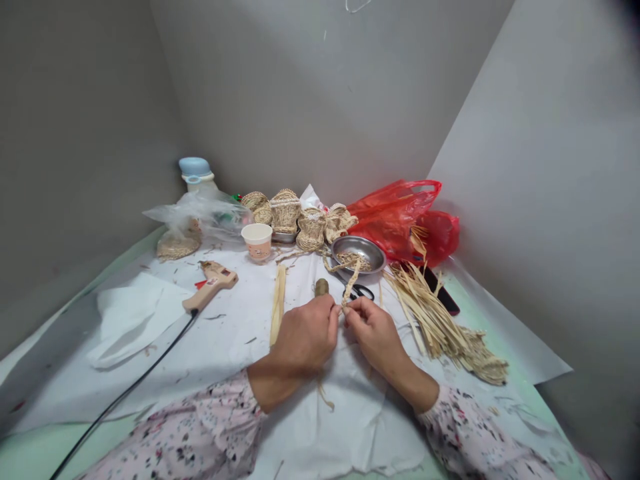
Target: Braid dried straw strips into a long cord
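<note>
My left hand (305, 337) and my right hand (373, 330) meet at the middle of the white cloth, pinching a narrow braided straw strand (351, 280) between their fingertips. The braid rises from my right fingers towards a steel bowl (358, 255) holding more braided straw. A small brown roll of twine (321, 287) lies just beyond my left fingers. Black-handled scissors (360, 292) sit partly hidden behind my right hand. A flat bundle of straw strips (277, 303) lies to the left of my left hand, and a looser heap of straw strips (430, 313) lies to the right.
Several woven straw shoes (285, 212) stand at the back beside a paper cup (257, 241). A hot glue gun (213, 283) with a black cord (130, 380) lies on the left. A red plastic bag (400, 220) and grey walls (280, 87) bound the back.
</note>
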A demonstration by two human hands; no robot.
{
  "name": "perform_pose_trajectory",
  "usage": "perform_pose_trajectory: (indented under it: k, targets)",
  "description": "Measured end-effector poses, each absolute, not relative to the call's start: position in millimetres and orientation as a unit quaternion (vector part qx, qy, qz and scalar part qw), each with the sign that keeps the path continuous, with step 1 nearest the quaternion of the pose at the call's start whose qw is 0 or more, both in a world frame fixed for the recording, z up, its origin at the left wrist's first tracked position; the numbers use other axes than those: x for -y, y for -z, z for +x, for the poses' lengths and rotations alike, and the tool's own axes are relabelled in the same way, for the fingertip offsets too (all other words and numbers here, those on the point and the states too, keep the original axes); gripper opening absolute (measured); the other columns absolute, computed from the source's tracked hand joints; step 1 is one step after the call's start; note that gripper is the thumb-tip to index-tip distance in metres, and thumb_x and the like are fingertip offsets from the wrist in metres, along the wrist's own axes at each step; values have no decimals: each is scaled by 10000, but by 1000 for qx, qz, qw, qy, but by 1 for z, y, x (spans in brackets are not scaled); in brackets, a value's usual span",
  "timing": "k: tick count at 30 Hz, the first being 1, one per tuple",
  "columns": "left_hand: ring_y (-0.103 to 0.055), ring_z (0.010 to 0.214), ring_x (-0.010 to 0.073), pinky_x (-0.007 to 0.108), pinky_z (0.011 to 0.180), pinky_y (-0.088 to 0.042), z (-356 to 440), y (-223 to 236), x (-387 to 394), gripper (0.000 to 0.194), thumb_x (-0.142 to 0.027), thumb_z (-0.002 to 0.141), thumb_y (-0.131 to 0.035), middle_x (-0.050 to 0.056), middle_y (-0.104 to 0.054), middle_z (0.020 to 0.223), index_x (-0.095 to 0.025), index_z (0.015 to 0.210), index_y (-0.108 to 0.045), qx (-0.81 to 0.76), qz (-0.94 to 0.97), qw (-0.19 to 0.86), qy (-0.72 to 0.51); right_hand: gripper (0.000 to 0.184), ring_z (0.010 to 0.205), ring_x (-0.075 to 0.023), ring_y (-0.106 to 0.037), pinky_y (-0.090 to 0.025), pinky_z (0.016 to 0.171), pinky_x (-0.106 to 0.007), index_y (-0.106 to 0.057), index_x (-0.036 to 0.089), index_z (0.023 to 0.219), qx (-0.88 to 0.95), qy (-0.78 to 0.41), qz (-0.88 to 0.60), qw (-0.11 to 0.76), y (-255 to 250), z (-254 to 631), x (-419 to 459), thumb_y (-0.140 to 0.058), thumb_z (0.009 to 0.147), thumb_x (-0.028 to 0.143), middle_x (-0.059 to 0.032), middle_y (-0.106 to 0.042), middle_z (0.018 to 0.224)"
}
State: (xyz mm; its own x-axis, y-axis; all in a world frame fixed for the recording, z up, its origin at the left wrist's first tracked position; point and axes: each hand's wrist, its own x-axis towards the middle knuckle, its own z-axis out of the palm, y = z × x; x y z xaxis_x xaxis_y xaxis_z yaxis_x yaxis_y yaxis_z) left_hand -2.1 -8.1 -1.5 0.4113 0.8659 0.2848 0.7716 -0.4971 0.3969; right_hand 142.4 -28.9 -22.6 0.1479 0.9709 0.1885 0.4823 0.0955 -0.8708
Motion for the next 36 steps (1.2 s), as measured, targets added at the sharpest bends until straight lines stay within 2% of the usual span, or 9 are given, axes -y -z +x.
perform_pose_trajectory:
  k: [5, 13, 18, 23, 28, 31, 34, 36]
  targets:
    - [-587, 627, 168, 268, 555, -328, 3, -4, 17, 231, -264, 894, -359, 23, -622, 701, -189, 793, -553, -481, 847, 90, -208, 150, 665, -156, -567, -421, 618, -251, -580, 189, 779, 566, -306, -602, 473, 26, 142, 28, -499, 810, 311, -2, -631, 723]
    - [-618, 676, 223, 302, 551, -403, 6, -6, 27, 242, -202, 883, -352, 76, -636, 801, -158, 858, -589, -424, 897, 20, -127, 177, 658, -155, -551, -411, 609, -251, -580, 180, 776, 533, -311, -600, 509, 25, 142, 27, -512, 799, 342, 2, -616, 701]
    - [-624, 699, 238, 310, 560, -421, 8, -6, 28, 252, -179, 878, -347, 111, -643, 838, -150, 889, -597, -416, 904, 36, -93, 171, 577, -135, -506, -390, 533, -237, -545, 180, 779, 493, -386, -575, 527, 23, 139, 27, -526, 793, 350, 19, -568, 641]
    - [-625, 746, 249, 319, 590, -416, 9, -5, 28, 266, -178, 874, -348, 124, -658, 869, -133, 941, -601, -404, 908, 66, -92, 190, 565, -122, -489, -395, 506, -222, -519, 176, 803, 461, -446, -538, 547, 27, 138, 26, -518, 798, 366, 3, -559, 674]
    - [-603, 705, 217, 303, 617, -394, 5, -8, 26, 263, -303, 882, -375, 89, -651, 821, -172, 866, -602, -417, 886, 110, -170, 199, 516, -100, -435, -364, 472, -212, -504, 183, 785, 444, -463, -521, 563, 30, 142, 23, -524, 792, 381, 22, -512, 659]
    - [-583, 783, 198, 293, 696, -390, 2, -10, 16, 271, -281, 898, -325, 63, -633, 865, -188, 891, -579, -455, 835, 150, -269, 188, 500, -91, -418, -348, 471, -209, -522, 178, 788, 447, -476, -508, 562, 29, 143, 23, -534, 789, 366, 32, -506, 642]
    - [-563, 867, 181, 269, 755, -383, 0, -8, 5, 262, -281, 900, -315, 46, -619, 934, -196, 956, -556, -452, 796, 252, -314, 175, 489, -83, -401, -328, 473, -204, -539, 177, 790, 465, -484, -502, 545, 27, 142, 24, -544, 784, 352, 43, -511, 628]
    - [-556, 814, 170, 253, 726, -380, 0, -6, 0, 293, -319, 909, -293, 26, -611, 857, -199, 879, -559, -428, 793, 321, -291, 172, 529, -92, -440, -358, 517, -207, -539, 176, 775, 479, -483, -497, 540, 26, 142, 24, -548, 783, 347, 39, -526, 634]
